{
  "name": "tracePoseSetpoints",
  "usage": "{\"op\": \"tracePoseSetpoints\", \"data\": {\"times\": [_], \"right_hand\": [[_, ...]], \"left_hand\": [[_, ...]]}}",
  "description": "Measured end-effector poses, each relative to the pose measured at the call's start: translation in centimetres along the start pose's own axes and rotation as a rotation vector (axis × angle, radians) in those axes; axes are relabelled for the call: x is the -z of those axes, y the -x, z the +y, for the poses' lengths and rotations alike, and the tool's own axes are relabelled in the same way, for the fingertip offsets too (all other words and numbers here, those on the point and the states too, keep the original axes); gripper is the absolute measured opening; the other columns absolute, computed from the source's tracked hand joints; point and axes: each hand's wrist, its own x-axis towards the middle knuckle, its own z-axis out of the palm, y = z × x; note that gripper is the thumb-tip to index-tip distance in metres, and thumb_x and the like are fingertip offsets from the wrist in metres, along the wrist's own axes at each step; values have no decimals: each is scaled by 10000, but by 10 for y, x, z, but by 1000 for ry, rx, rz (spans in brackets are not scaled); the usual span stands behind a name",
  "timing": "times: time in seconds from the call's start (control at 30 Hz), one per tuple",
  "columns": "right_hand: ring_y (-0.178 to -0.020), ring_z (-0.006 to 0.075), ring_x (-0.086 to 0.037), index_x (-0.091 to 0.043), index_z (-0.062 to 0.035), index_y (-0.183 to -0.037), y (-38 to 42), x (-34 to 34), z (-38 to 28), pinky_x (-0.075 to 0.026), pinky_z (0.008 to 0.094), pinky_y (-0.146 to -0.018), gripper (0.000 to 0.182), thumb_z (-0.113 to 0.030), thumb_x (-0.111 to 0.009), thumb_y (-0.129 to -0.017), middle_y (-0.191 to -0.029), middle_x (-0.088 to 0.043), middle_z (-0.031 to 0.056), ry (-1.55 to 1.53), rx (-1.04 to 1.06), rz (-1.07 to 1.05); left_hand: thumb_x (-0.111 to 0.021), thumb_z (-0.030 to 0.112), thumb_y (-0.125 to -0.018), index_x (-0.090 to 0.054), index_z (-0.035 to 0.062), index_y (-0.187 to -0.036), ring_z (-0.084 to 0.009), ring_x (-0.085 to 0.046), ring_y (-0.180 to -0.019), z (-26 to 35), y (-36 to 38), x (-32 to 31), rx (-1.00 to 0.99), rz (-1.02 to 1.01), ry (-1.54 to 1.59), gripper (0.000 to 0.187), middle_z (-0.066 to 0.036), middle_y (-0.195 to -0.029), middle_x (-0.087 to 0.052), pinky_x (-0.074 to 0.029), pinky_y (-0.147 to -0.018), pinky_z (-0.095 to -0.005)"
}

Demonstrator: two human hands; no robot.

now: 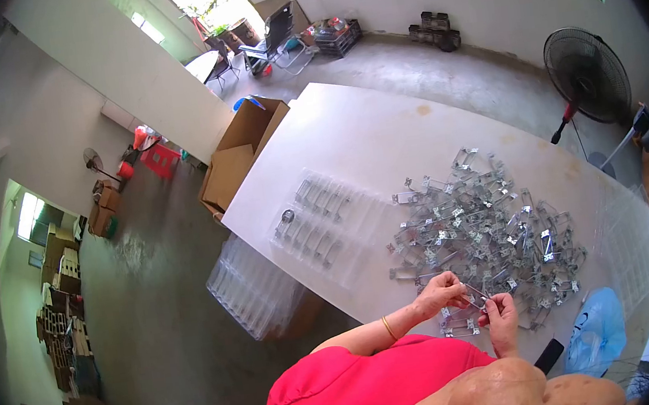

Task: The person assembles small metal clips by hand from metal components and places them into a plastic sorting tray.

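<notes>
We find the fingers of the left hand [440,293] and right hand [501,314] pinched shut on the two ends of one small metal clip [476,296], held between them just above the near edge of the table [348,128], apparently so it can be turned and checked close to the body. Just beyond the fingers lies the loose pile of clips [488,232], within easy reach for picking, and further to their left a clear plastic tray [327,222] lies flat with parts seated in its slots.
</notes>
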Motion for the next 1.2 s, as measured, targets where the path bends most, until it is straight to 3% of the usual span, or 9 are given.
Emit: {"op": "tracePoseSetpoints", "data": {"times": [0.13, 0.2, 0.23, 0.3, 0.33, 0.43, 0.83, 1.03, 1.2], "right_hand": [[-569, 76, -567, -529, -59, -978, 5, -15, -4, -479, 226, -512, 66, -104, -567, -1007, -757, -595, 23, 56, 27, -28], [-565, 81, -567, -529, -57, -970, 5, -23, -8, -482, 233, -507, 77, -109, -577, -1002, -758, -598, 30, 57, 44, -42], [-560, 85, -566, -530, -55, -963, 5, -27, -11, -486, 241, -501, 88, -114, -586, -997, -758, -601, 37, 52, 53, -49], [-561, 85, -566, -529, -55, -962, 4, -36, -17, -484, 240, -501, 93, -117, -589, -997, -760, -604, 41, 46, 53, -70], [-562, 85, -566, -528, -54, -961, 5, -41, -20, -482, 239, -501, 97, -120, -591, -996, -761, -608, 44, 38, 44, -90], [-567, 84, -567, -531, -61, -966, 6, -57, -31, -480, 228, -507, 98, -127, -596, -996, -756, -612, 42, 14, -4, -132], [-574, 106, -595, -542, -40, -971, 20, -102, -71, -491, 248, -512, 136, -149, -623, -980, -751, -632, 67, 19, -136, -341], [-566, 89, -581, -543, -42, -980, 31, -115, -80, -479, 238, -517, 114, -135, -606, -991, -751, -614, 37, 57, -65, -349], [-569, 71, -566, -586, -66, -998, 35, -110, -81, -462, 222, -505, 113, -172, -626, -993, -752, -626, 14, 67, -49, -312]], "left_hand": [[-648, 165, -966, -487, 35, -1029, -209, -710, -885, -1, 14, 16, -64, -1, -41, 216, -111, -992, -653, -597, -745, -321], [-678, 212, -939, -507, 11, -1153, -257, -653, -1085, -1, 16, 30, -326, 136, -628, 340, -155, -1145, -630, -551, -892, -372], [-678, 212, -939, -507, 11, -1153, -257, -653, -1085, 8, 24, 30, -336, 136, -628, 340, -155, -1145, -630, -551, -892, -372], [-706, 244, -903, -475, 10, -1313, -290, -533, -1272, 28, 45, 32, -728, -17, -951, 526, -181, -1283, -582, -449, -1039, -431], [-705, 287, -896, -455, 38, -1386, -309, -456, -1356, 38, 51, 35, -653, -130, -961, 604, -198, -1349, -548, -363, -1117, -439], [-691, 324, -909, -513, 39, -1332, -335, -512, -1280, 55, 66, 39, -842, -153, -1309, 540, -193, -1274, -585, -406, -1063, -424], [-642, 297, -948, -554, 10, -1226, -293, -636, -914, 107, 114, 50, -427, -433, -1097, 409, -161, -991, -640, -504, -765, -405], [-595, 269, -985, -514, 13, -1244, -353, -611, -953, 100, 128, 48, -558, -432, -1115, 373, -189, -1013, -607, -472, -806, -443], [-564, 275, -1007, -501, 13, -1211, -371, -596, -975, 92, 130, 43, -452, -437, -1083, 338, -205, -1024, -591, -462, -842, -447]]}}
